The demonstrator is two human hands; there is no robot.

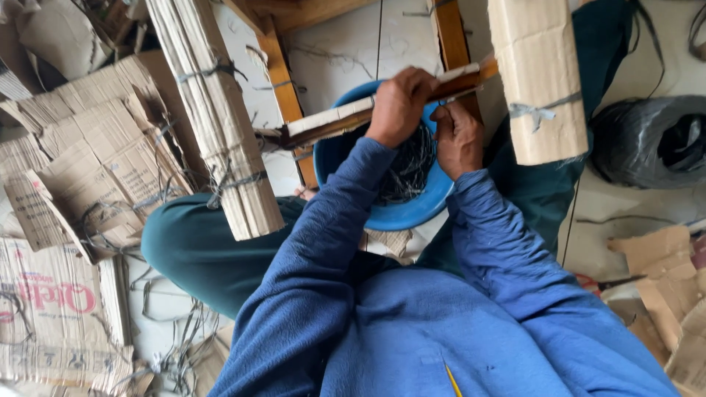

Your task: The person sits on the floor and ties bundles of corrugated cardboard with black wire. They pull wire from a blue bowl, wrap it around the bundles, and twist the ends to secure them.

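I sit cross-legged in a blue sweater and green trousers. My left hand (398, 105) grips a long flat stack of cardboard strips (331, 120) that lies across a blue plastic basin (397, 213). My right hand (457, 137) is curled just below the strip, fingers closed at its underside, over the basin. The basin rests on my lap and holds a tangle of thin dark wire (407, 170).
A tied cardboard bundle (217, 117) leans at left and another (540, 77) at upper right. Flattened cartons (88, 169) pile at left. Wooden frame bars (283, 81) cross the white floor. A black plastic bag (647, 140) lies right, with cardboard scraps (669, 294) below it.
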